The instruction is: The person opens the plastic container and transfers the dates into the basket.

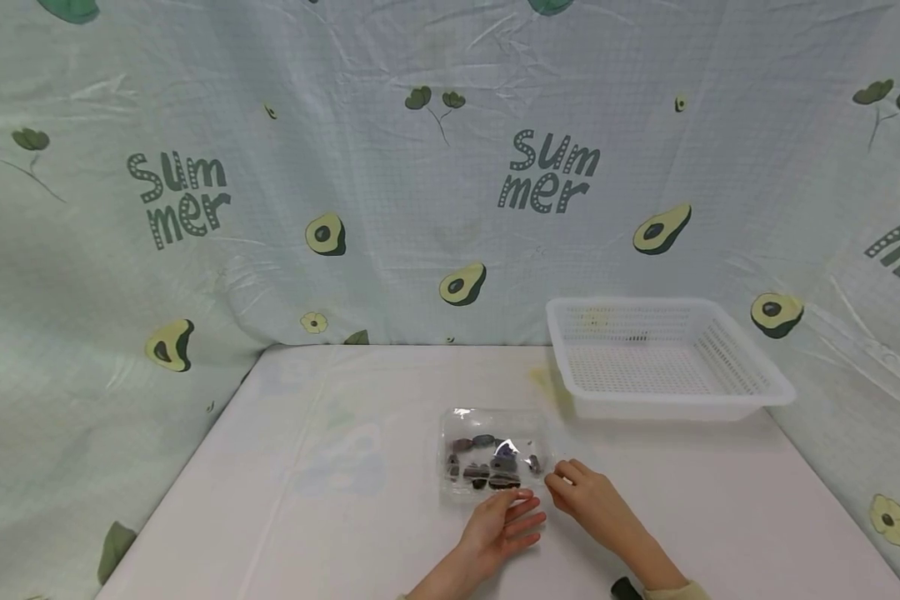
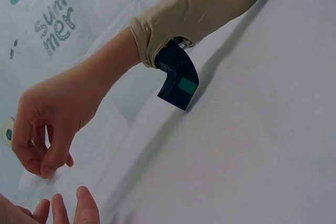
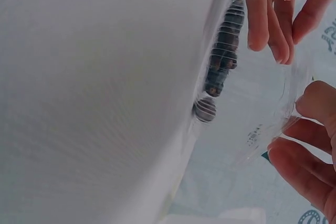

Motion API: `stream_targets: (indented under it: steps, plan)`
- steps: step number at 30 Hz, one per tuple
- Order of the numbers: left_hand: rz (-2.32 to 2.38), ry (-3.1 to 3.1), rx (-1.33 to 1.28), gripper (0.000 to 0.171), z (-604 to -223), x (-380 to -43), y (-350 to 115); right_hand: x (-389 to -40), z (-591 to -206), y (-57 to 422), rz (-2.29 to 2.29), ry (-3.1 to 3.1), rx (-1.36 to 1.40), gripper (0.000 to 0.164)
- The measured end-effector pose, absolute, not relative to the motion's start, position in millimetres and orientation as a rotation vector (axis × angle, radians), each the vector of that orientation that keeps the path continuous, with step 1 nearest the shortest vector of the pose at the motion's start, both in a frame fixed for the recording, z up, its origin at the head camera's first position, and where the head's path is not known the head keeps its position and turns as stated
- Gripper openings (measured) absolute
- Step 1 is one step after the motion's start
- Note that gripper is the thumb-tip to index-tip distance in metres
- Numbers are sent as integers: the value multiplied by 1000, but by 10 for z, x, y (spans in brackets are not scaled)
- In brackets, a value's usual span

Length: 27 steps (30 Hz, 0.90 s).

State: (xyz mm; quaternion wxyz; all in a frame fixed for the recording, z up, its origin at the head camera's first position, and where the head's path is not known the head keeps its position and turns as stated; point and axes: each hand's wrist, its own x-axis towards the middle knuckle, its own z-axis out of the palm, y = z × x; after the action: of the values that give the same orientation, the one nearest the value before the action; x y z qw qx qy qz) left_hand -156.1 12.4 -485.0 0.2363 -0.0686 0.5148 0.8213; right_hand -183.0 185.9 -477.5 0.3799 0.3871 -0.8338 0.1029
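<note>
Glaring under reflections, the dark pieces (image 1: 504,464) inside the clear box (image 1: 480,423) are hard to identify in the head view. The right hand (image 1: 587,498) pinches the box's right side; just left of that grip, the left hand (image 1: 492,527) has its fingers apart — whether they touch the box is unclear. In the left wrist view, the left hand is cut off below the right's pinch, the box barely visible. In the right wrist view, the right hand — cropped too — clamps clear plastic between thumb and fingers.

On the table (image 1: 330,500), the basket (image 1: 667,407) stands behind and right of the box (image 1: 487,422).
</note>
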Motion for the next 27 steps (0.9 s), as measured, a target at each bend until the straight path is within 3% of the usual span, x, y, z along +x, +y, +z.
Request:
stream_targets:
  steps: [27]
  plan:
    - [2218,1457,-201,27,-4828,-1563,122,-1859,-4775,1884,146,-2102,1066,46]
